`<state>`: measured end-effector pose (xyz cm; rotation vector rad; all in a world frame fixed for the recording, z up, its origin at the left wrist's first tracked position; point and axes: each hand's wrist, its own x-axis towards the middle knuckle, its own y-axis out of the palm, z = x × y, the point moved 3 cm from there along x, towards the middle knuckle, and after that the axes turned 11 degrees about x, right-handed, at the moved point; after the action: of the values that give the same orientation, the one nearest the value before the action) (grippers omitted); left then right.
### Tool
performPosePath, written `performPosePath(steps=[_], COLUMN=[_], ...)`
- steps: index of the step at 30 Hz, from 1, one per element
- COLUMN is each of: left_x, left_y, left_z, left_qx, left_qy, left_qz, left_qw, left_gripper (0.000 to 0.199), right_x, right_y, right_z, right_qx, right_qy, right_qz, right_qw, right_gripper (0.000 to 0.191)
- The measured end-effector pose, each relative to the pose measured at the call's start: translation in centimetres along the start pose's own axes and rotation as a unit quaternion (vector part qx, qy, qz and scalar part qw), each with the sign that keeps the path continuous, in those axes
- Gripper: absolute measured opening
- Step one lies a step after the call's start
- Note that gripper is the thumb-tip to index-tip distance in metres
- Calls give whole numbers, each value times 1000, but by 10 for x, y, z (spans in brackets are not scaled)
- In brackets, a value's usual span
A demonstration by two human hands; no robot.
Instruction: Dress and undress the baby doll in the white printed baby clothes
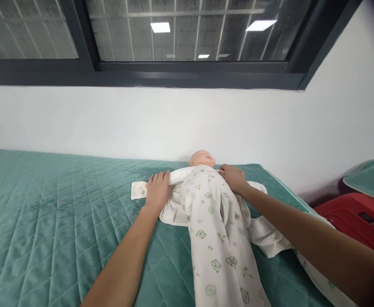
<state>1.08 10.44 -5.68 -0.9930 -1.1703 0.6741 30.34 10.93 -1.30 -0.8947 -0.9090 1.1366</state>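
Note:
A baby doll [202,158] lies on its back on the green quilted bedding, its bald head close to the wall. White baby clothes [217,238] with small green animal prints cover its body and spread toward me. My left hand [158,187] is wrapped over the white sleeve [183,174] stretched out on the left, near its cuff [138,190]. At the doll's shoulder on the right, the curled fingers of my right hand [233,177] grip the edge of the baby clothes. The fingertips of that hand are partly hidden.
The green quilted bedding [62,221] extends far to the left. Behind it rises a white wall [135,123] below a dark-framed window [180,74]. On the right, a red case [356,217] stands beside the bed edge, with green fabric [372,179] above it.

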Motion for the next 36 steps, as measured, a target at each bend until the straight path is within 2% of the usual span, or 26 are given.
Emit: performPosePath(steps=[7,11,15,18,23,27,30,33,36], left_x=[-2,-1,0,0,-1,-3,-9,-20,-32], left_y=[-3,-1,1,3,7,10,12,8,-13], left_z=[4,11,17,18,16,16,17,16,4], left_qx=[47,48,43,38,24,-21,-68,-116,-167], left_qy=[-13,-23,-29,-33,-46,-53,-67,-94,-140], left_qz=[-11,4,11,16,36,51,54,29,-26], left_qw=[999,999,999,999,998,997,994,988,976], left_gripper=[34,32,32,32,37,42,45,43,37], right_x=[3,10,4,-9,-22,-21,-20,-20,-23], right_y=[-7,-17,-15,-9,2,6,4,-1,-5], right_z=[-19,-52,-91,-105,-93,-81,-81,-84,-84], right_qx=[-64,-65,45,120,125,75,80,90,75], right_qy=[-21,27,104,144,132,123,117,112,98], right_qz=[47,36,-8,-56,-71,-39,-9,6,-1], right_qw=[997,997,994,981,981,989,990,990,992], right_gripper=[27,37,31,37,40,42,42,40,39])
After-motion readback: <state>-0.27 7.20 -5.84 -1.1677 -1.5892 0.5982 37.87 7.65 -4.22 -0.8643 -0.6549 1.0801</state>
